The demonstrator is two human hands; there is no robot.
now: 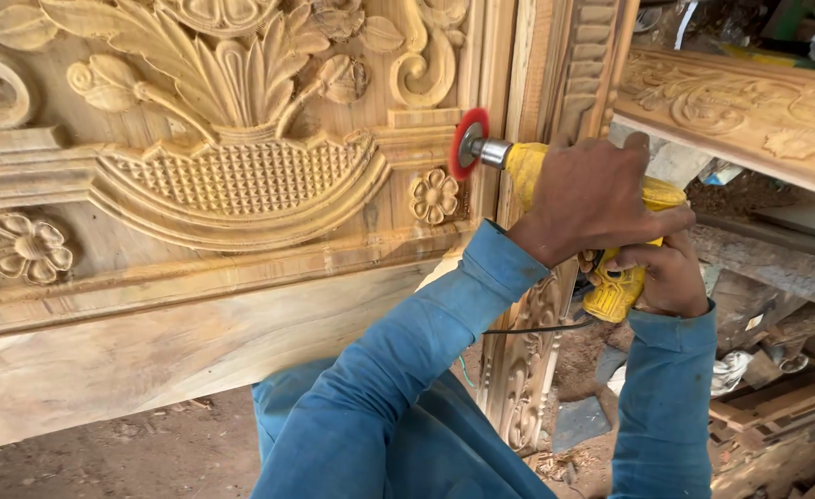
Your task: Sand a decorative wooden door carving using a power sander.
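A large carved wooden door panel (195, 185), with leaves, flowers and a basket motif, fills the left and centre. A yellow power drill (611, 277) carries a red abrasive wheel (468, 142) that sits against the panel's right edge. My left hand (592, 199) lies clamped over the top of the drill body. My right hand (666, 277) grips the drill's handle from below and behind. Both arms wear blue sleeves.
A carved wooden frame post (528, 351) stands right of the panel. Another carved beam (740, 111) runs across the upper right. Planks and scrap wood (777, 407) lie at lower right. Dirt floor (149, 453) shows below the panel. A black cord (528, 329) hangs from the drill.
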